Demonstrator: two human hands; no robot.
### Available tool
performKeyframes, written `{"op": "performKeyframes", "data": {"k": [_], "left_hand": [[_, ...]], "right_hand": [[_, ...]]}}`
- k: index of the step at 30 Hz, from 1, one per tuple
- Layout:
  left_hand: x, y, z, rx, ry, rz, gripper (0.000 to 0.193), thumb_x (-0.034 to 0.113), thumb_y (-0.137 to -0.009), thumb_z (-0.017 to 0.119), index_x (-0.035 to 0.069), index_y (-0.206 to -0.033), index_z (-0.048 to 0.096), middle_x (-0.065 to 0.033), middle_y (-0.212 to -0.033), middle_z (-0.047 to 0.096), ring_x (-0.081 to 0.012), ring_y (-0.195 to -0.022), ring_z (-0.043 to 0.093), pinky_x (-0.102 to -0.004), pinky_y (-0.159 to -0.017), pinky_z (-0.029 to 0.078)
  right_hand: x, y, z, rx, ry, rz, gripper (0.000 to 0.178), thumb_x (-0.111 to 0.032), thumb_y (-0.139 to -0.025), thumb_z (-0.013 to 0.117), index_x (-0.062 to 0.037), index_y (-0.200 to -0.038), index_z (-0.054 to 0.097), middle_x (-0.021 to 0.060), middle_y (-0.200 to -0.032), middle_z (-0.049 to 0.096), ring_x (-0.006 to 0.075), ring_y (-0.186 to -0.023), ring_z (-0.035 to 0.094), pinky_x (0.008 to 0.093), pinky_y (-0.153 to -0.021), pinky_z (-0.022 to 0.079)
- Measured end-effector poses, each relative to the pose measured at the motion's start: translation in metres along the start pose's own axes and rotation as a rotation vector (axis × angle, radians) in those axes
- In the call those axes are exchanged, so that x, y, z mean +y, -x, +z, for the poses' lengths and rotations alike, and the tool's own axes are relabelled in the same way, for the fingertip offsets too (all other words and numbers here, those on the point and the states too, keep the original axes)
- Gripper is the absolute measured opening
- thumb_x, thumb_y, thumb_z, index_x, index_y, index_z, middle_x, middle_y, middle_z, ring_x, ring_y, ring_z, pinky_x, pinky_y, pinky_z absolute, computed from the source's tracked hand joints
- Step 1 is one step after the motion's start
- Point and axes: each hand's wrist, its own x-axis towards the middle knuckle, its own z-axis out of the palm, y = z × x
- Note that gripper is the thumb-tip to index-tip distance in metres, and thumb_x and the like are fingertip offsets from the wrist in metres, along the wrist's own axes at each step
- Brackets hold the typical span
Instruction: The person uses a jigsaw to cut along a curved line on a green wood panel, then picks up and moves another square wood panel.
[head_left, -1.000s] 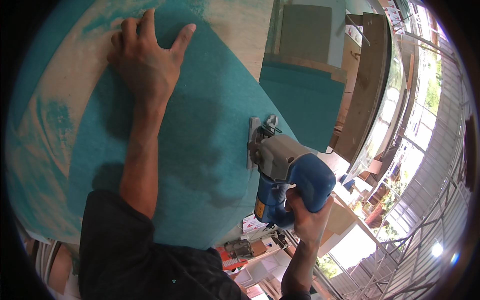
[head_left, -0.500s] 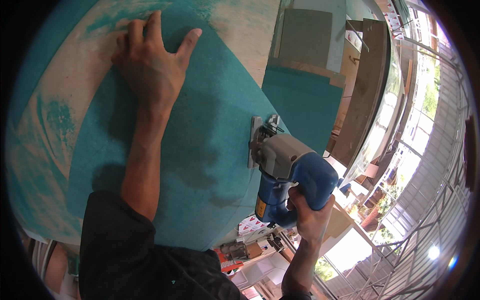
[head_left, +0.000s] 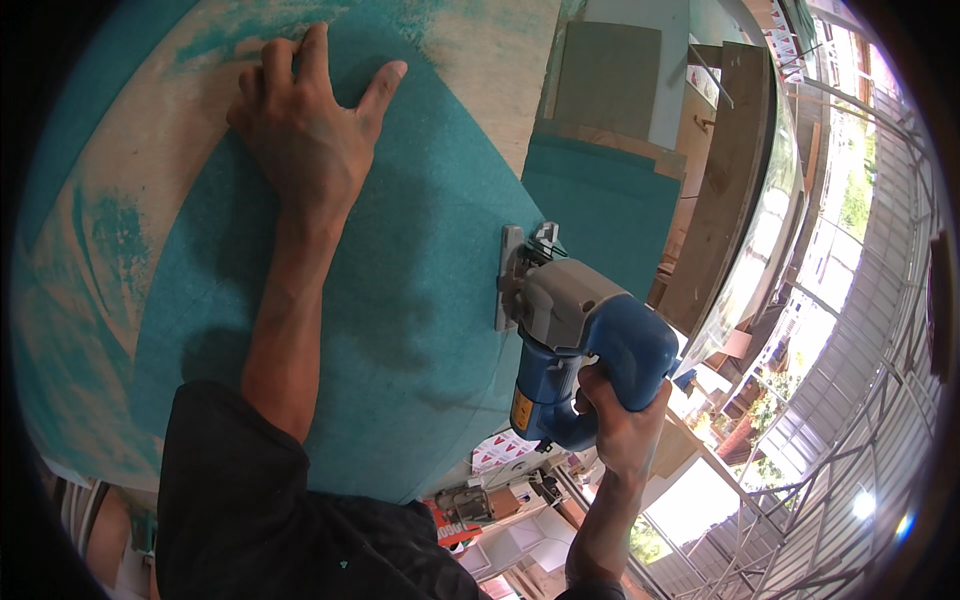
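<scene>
A large teal sheet [head_left: 410, 300] lies over a pale, teal-smeared wooden surface [head_left: 480, 60]. Pressed on its far part is my left hand [head_left: 310, 120], with fingers and thumb spread. My right hand [head_left: 627, 425] is wrapped round the handle of a blue and grey jigsaw [head_left: 575, 320]. The tool's flat metal base plate rests on the sheet near its right edge. A thin line runs through the sheet behind the base. The blade is hidden by the tool's body.
Beyond the sheet's right edge lie another teal piece [head_left: 600, 210] and a grey-green panel [head_left: 610, 75]. A wooden board [head_left: 715, 190] stands further right. Cluttered tools and boxes [head_left: 490, 500] sit below the near edge. A metal-framed roof [head_left: 850, 400] fills the right side.
The jigsaw and my right hand have shifted slightly forward along the sheet's right edge. My left hand stays almost where it was.
</scene>
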Motion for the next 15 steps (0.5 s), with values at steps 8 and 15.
{"op": "performKeyframes", "data": {"k": [8,15], "left_hand": [[0.0,0.0,-0.003,-0.013,0.005,-0.009,0.076,0.071,-0.083,0.071,0.01,-0.129,0.07,-0.0073,-0.114,0.063,-0.0297,-0.101,0.063,-0.049,-0.082,0.051],[0.003,0.0,-0.002,-0.024,-0.007,-0.013,0.076,0.071,-0.084,0.071,0.01,-0.13,0.07,-0.0076,-0.115,0.064,-0.0293,-0.104,0.063,-0.0497,-0.084,0.05]], "right_hand": [[-0.007,-0.005,0.001,0.01,0.0,0.008,0.011,-0.009,-0.084,0.075,0.0006,-0.084,0.071,0.0041,-0.068,0.067,0.011,-0.058,0.062,0.0258,-0.057,0.048],[-0.011,-0.01,0.0,0.001,0.002,-0.013,0.01,-0.008,-0.084,0.075,0.0016,-0.084,0.071,0.0043,-0.068,0.068,0.0108,-0.059,0.062,0.026,-0.057,0.049]]}}
